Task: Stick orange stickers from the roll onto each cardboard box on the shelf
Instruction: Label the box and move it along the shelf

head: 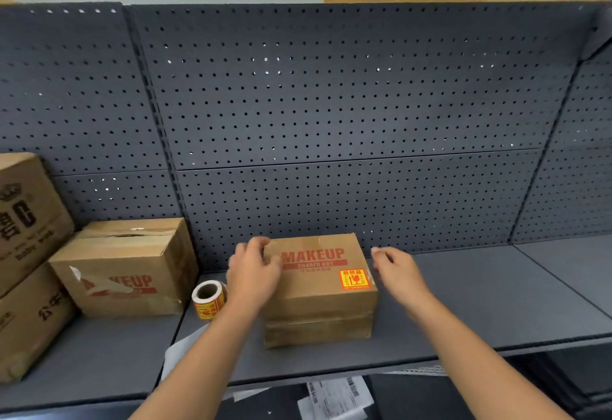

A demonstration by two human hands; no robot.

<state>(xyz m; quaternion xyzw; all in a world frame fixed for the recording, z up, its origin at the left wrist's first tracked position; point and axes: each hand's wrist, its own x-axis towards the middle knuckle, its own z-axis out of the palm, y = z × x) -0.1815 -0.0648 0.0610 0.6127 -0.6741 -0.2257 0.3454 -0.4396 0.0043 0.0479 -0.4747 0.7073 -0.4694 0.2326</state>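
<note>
So the MAKEUP box (319, 287) sits out near the front edge of the grey shelf (480, 303), roughly the middle of this bay, and it's already got an orange sticker (354, 279) on the right side of its top, so I'd guess this one's done and the person is just squaring it up or about to shove it along. Left hand (255, 272) is resting on the box's left top edge, fingers curled loosely over it, not really clamping anything; right hand (399, 270) hangs just beside the right edge, open, nothing in it. The sticker roll (209, 300) stands just left of the box, right under the left forearm, handy for the next peel. Further left, a second MAKEUP box (129, 270) with torn tape and no sticker that I can see, then bigger cartons (26, 254) stacked at the left end. Pegboard back panel (331, 105) behind, nothing blocking the right half
</note>
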